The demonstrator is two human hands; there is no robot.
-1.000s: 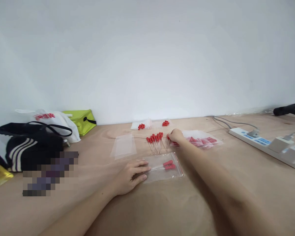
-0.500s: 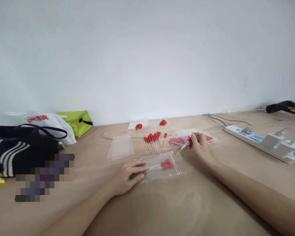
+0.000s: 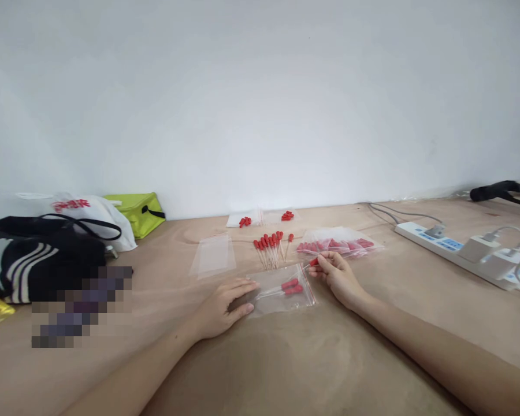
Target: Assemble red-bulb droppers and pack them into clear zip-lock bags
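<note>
A clear zip-lock bag (image 3: 266, 307) lies flat in front of me with a couple of red-bulbed droppers (image 3: 291, 284) inside. My left hand (image 3: 225, 306) rests at its left edge, fingers stretched and thumb apart, touching the plastic. At the bag's right, red-edged mouth is my right hand (image 3: 335, 278). It pinches a dropper (image 3: 314, 262) by the red bulb, with the thin tip pointing left at the opening; whether the tip is inside I cannot tell. Just behind the bag, several loose droppers (image 3: 267, 245) lie fanned out, bulbs away from me.
Filled bags of droppers (image 3: 344, 237) lie behind my right hand. Flat bags (image 3: 214, 254) are on the left, and small bags with red bulbs (image 3: 245, 222) near the wall. A power strip (image 3: 433, 242) stands right; a black bag (image 3: 52, 260) and green bag (image 3: 145, 214) stand left.
My right hand has moved left and toward me with the dropper, from beside the filled bags to the open bag's mouth. My left hand stays at the bag's left edge.
</note>
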